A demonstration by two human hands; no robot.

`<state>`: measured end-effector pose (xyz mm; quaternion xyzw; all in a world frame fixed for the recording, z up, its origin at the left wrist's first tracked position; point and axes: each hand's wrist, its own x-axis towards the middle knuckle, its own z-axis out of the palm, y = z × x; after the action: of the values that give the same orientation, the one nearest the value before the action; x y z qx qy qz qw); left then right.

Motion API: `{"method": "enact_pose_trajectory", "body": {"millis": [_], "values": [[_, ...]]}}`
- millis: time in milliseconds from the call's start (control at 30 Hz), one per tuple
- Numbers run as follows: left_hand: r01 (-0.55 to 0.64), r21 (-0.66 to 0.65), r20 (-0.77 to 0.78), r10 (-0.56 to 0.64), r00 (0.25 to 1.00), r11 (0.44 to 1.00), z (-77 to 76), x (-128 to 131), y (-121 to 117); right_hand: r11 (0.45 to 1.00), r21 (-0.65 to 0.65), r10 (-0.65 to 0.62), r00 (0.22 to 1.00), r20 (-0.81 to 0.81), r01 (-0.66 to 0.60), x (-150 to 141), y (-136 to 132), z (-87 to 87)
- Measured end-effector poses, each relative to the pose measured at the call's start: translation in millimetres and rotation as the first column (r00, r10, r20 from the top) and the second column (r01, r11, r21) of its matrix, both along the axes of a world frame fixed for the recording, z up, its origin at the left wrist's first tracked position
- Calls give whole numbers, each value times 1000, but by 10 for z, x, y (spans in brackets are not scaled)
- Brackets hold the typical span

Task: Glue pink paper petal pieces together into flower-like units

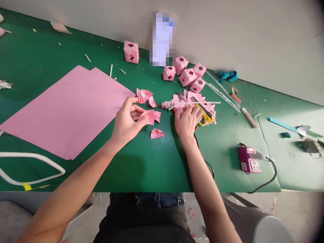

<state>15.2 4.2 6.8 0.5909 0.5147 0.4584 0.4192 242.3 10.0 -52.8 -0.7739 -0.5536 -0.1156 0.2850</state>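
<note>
My left hand [129, 119] is closed, pinching a folded pink paper piece [150, 117] between thumb and fingers. Beside it on the green table lie more cut and folded pink paper pieces [157, 133]. My right hand [187, 123] curls over the handle of a pink hot glue gun [170, 105], whose nozzle points left. A thin white glue stick [212, 102] sticks out of its back. Under and around the right hand lie yellow-handled scissors [208, 119] and a heap of pink paper scraps [193, 97]. The glue gun's handle is mostly hidden by the fingers.
Large pink paper sheets [68, 111] cover the left of the table [141, 168]. Several pink paper polyhedra [187, 77] stand at the back, near clear rulers [222, 92]. A purple power socket [249, 158] with a black cord sits at right. A white tube loop [32, 155] lies front left.
</note>
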Motion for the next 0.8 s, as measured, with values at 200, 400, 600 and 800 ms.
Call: {"method": "enact_pose_trajectory", "body": {"millis": [200,400,600,800], "values": [[42,-69,73,-37,997,997,22,-1,-13,978,116,193,965,-176,-174,-124,-140,239],[99,-132,111,-84,990,986,38,-12,-24,893,115,424,727,-540,-436,-326,-376,343],[44,-118,90,-34,995,992,16,-24,1,982,81,183,963,-199,-169,-87,-299,185],[56,-175,133,-33,991,983,18,-6,-6,936,184,347,695,-630,-301,-200,-344,358]]}}
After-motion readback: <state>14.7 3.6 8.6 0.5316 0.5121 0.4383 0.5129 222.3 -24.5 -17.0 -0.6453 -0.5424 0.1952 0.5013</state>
